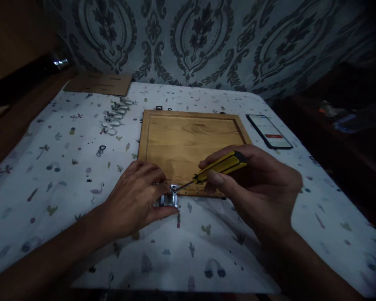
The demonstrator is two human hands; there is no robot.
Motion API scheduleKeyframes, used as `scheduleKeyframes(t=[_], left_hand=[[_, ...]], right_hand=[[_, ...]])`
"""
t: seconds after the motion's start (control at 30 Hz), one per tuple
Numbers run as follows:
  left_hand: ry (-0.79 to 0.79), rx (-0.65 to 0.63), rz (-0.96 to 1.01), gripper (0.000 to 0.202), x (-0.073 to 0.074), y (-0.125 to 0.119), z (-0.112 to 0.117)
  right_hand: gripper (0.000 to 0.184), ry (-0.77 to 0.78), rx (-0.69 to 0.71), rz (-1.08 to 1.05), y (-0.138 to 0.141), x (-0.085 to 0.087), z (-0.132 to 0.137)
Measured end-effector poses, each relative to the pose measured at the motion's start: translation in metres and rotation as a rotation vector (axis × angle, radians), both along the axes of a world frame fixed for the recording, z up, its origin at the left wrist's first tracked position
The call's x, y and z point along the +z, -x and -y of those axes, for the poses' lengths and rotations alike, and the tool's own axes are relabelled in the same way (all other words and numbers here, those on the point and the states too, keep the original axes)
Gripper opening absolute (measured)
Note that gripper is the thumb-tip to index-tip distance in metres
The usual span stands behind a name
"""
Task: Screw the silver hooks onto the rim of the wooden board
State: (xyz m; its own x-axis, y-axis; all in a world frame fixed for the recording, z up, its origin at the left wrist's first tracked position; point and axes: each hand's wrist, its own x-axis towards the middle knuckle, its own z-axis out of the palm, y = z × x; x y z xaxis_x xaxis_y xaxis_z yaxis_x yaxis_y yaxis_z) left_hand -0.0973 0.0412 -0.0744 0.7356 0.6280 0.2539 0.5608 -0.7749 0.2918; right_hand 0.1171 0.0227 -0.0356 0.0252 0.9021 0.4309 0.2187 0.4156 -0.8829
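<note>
A wooden board with a raised rim lies flat on a table covered by a white patterned cloth. At the board's near edge sits a small metal hinge. My left hand presses down on the hinge with fingers closed around it. My right hand grips a screwdriver with a yellow and black handle; its tip rests on the hinge near the row of small holes along the board's edge.
Several more metal hinges lie in a row left of the board. A phone with a lit screen lies to the right. A brown cardboard piece sits at the far left corner. Patterned wallpaper rises behind the table.
</note>
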Motion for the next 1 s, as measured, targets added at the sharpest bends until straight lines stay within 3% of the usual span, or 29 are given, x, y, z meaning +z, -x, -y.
scheduleKeyframes(t=[0.6, 0.73, 0.87, 1.0], left_hand=[[0.026, 0.000, -0.005, 0.034, 0.0001, -0.0004, -0.0005], [0.025, 0.003, -0.011, 0.034, -0.0002, -0.0004, -0.0002], [0.021, 0.005, -0.005, 0.034, -0.0012, -0.0004, 0.0002], [0.010, -0.001, -0.003, 0.033, -0.0015, -0.0007, -0.0001]], right_hand=[[0.023, -0.047, 0.072, 0.105, -0.0034, -0.0005, -0.0038], [0.025, 0.023, 0.126, 0.040, -0.0047, 0.0014, -0.0052], [0.020, 0.089, 0.195, 0.037, -0.0061, 0.0023, -0.0025], [0.010, 0.039, 0.189, 0.040, -0.0057, 0.0014, -0.0021]])
